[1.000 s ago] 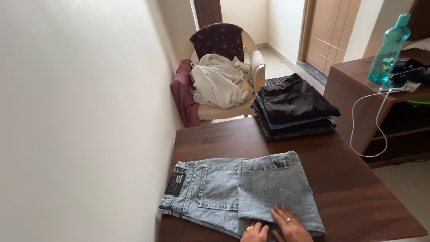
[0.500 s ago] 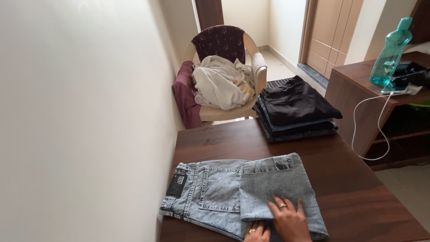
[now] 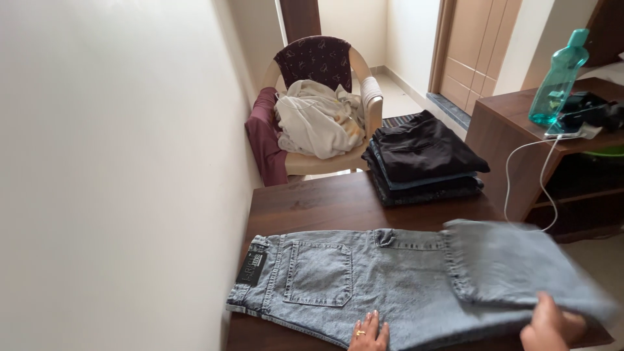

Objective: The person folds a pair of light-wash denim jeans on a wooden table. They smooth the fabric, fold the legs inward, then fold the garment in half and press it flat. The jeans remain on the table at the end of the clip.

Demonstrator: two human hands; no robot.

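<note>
While right hand grips jeans leg, left hand flat, clothes in chair.

Jeans leg now swung rightward.

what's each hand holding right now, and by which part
The right hand grips the light blue jeans by the folded leg end, lifted. The left hand only presses flat on the jeans' near edge.

A pair of light-blue, stonewashed jeans lies flat along the near edge of the dark wooden surface, back side up, a patch pocket and dark waistband label showing at the left. Its right portion is lifted and folded back, blurred.
</note>
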